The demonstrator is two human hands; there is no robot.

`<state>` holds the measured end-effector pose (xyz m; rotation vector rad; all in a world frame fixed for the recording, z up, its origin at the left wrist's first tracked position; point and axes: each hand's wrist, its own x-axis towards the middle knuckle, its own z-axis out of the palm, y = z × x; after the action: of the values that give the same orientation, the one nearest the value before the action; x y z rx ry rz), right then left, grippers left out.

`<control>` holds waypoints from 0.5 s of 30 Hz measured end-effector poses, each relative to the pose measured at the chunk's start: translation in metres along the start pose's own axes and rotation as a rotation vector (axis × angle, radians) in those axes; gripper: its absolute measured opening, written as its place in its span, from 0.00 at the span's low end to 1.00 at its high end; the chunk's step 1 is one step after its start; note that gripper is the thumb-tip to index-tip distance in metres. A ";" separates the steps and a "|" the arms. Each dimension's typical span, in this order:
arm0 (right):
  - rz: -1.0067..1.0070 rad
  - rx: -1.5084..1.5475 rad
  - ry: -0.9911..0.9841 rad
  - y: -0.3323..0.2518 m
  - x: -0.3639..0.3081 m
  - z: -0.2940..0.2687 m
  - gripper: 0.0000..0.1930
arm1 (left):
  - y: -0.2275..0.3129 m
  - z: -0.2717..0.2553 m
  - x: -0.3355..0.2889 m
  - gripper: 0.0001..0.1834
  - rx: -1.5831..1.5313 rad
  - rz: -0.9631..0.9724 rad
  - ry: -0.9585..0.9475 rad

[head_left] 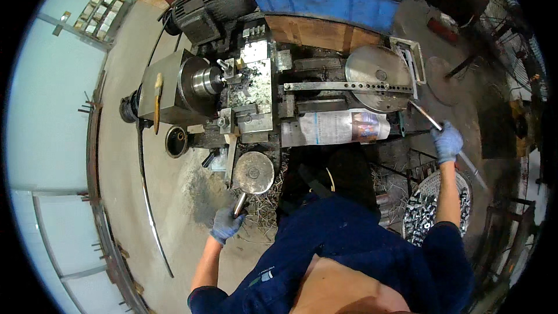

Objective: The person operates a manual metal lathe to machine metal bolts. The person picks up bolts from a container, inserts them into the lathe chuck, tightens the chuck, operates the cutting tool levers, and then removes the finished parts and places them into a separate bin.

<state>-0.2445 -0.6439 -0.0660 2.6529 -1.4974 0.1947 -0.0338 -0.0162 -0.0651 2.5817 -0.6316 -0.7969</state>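
Note:
My left hand [225,224], in a blue-grey glove, is closed around a short metal lever handle [240,202] beside a round metal disc [253,172] at the near side of the machine. My right hand [447,141], gloved likewise, grips a long metal lever [426,115] that slants down past it to the right. The lever's upper end reaches the edge of a large round plate [378,70], crossed by a flat bar with holes [349,86]. Left of the metal-littered slide [250,84] sits the lathe chuck [206,81].
A blue bin [325,1] of small metal parts stands at the back on a wooden block. A white basket [431,183] of similar parts sits low at right. A wooden-handled brush [157,102] lies on the headstock; a motor [203,9] stands behind. Printed paper [319,128] covers the machine's front.

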 end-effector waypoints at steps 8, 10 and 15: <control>0.013 -0.185 0.112 -0.044 0.156 0.008 0.28 | 0.038 -0.025 0.007 0.15 0.020 -0.020 -0.112; -0.048 -0.256 0.168 -0.052 0.179 0.036 0.31 | 0.041 -0.035 0.016 0.18 0.060 -0.136 -0.306; -0.347 -0.151 0.271 -0.084 0.117 0.027 0.36 | -0.009 -0.047 0.026 0.28 -0.808 0.026 -0.142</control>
<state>-0.1110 -0.7029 -0.0758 2.5842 -0.9193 0.3785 0.0157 -0.0123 -0.0439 1.7897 -0.2850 -0.9793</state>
